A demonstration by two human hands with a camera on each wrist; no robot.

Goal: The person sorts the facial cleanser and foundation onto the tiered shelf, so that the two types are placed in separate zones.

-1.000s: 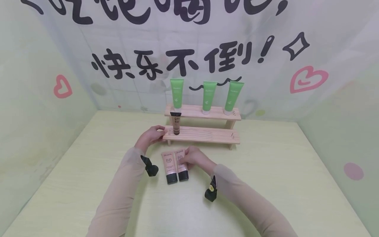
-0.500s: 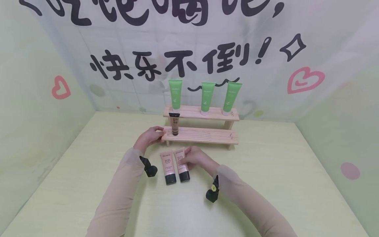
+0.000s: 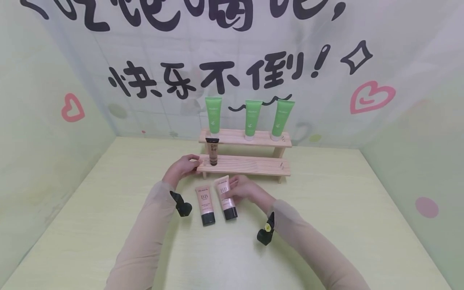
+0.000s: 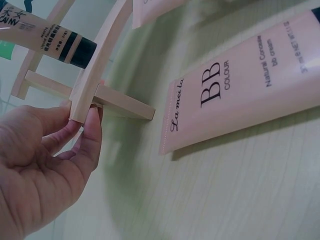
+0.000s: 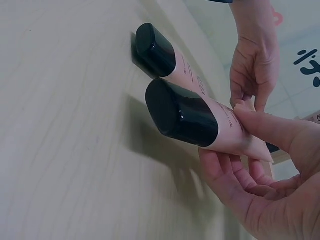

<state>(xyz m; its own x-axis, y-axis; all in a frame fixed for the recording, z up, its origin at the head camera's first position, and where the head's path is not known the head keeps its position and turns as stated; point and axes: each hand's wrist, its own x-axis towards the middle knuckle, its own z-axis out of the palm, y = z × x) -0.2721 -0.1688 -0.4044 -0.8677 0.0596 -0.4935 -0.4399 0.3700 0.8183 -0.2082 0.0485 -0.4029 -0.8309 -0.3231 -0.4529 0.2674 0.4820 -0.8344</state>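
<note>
My left hand (image 3: 184, 166) pinches the left end of the lower board of a two-step wooden stand (image 3: 239, 164), thumb above and fingers beneath, as the left wrist view shows (image 4: 50, 155). With my right hand (image 3: 247, 189) I grip a pink BB cream tube (image 3: 225, 193) between thumb and fingers, its black cap pointing toward me. In the right wrist view that tube (image 5: 230, 125) is tilted, with a shadow on the table under it. A second pink BB cream tube (image 3: 205, 203) lies flat on the table just left of it.
On the lower board's left end stands a small brown tube with a black top (image 3: 213, 152). Three green tubes (image 3: 252, 119) stand on the upper board (image 3: 232, 137). Behind the pale table (image 3: 326, 209) rises a printed white backdrop (image 3: 152, 112).
My right hand has lifted the right BB cream tube slightly and shifted it right, away from the other one. The left hand keeps its hold on the stand.
</note>
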